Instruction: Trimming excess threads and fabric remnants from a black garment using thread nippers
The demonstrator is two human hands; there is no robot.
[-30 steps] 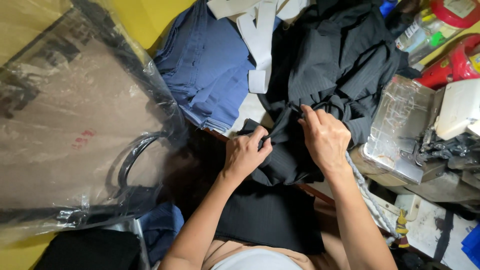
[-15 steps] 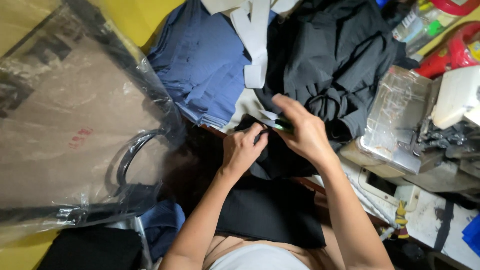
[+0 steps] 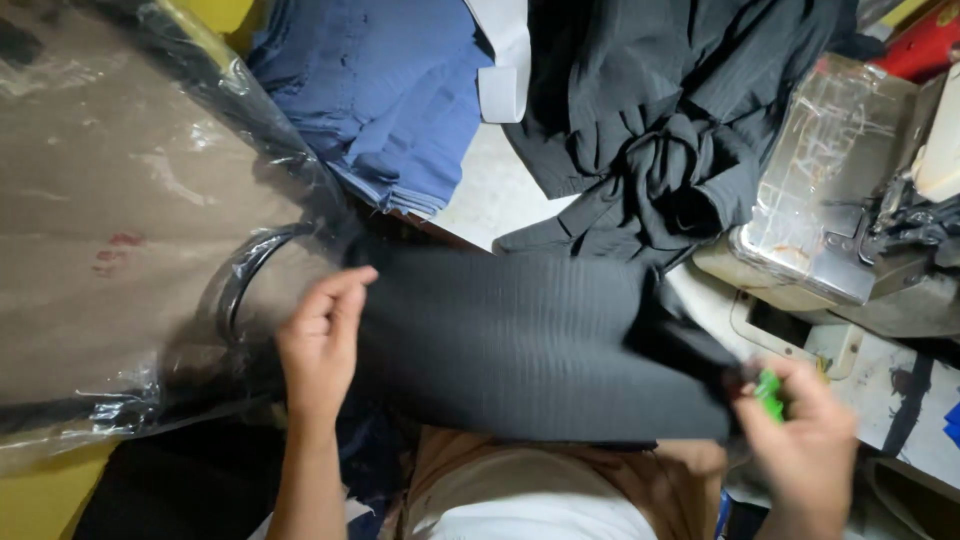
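Head view: black ribbed cloth (image 3: 530, 345) stretched between left hand (image 3: 320, 345) and right hand (image 3: 800, 445).

A large clear plastic bag (image 3: 130, 230) fills the left side, crinkled and glossy, wrapped around a flat brown cardboard sheet (image 3: 100, 200) with a small faint red mark on it. At the right, a clear, wrinkled plastic cover (image 3: 820, 170) lies over part of the sewing machine. No signs or screens show.
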